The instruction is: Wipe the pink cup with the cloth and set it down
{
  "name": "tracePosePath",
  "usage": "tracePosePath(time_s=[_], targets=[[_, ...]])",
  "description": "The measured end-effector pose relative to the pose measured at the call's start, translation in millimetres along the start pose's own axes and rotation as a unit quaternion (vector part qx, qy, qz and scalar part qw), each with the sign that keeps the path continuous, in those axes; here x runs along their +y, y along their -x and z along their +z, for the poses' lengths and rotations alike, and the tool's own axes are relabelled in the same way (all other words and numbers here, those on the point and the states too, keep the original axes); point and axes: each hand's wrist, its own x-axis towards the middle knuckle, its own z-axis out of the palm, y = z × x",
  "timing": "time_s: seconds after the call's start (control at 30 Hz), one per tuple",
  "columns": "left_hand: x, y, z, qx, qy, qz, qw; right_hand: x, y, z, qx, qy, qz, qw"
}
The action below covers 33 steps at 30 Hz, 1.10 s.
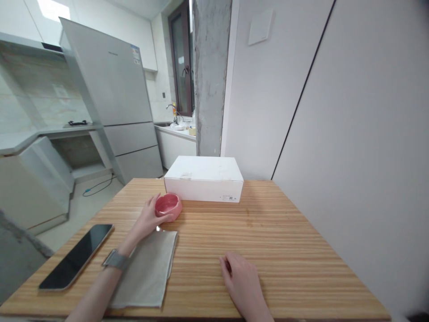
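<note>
Left hand point(152, 217) on a pink dish point(169, 205), in front of a white box point(204, 176).
The box's printed label point(230, 198) shows small lines and a square code, too tiny to read; the lettering and sticker point(135, 54) on the refrigerator point(114, 89) are equally illegible. The left arm stretches forward across a grey cloth point(147, 273), thumb and fingers clasping the dish's side on the wooden table point(284, 264); the right hand point(243, 275) rests there, its fingers curled inward.

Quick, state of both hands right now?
Left hand: closed around the side of the pink dish.
Right hand: loosely closed at the table, nothing visible in it.
</note>
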Motion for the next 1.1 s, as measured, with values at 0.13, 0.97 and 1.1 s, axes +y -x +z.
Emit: tracePosePath(time_s=[0.13,0.97,1.1], targets=[[5.4,-5.0,6.4,-0.023,0.041,-0.070,0.996,-1.1,-1.4,-1.8,-0.008,0.009,0.002,1.000],[111.9,-1.4,76.0,-0.086,0.222,-0.009,0.971,-2.5,-0.6,-2.6,-0.024,0.011,0.011,1.000],[96.8,7.0,50.2,-0.061,0.107,-0.039,0.992,-0.5,0.6,0.6,-0.010,0.010,0.005,1.000]])
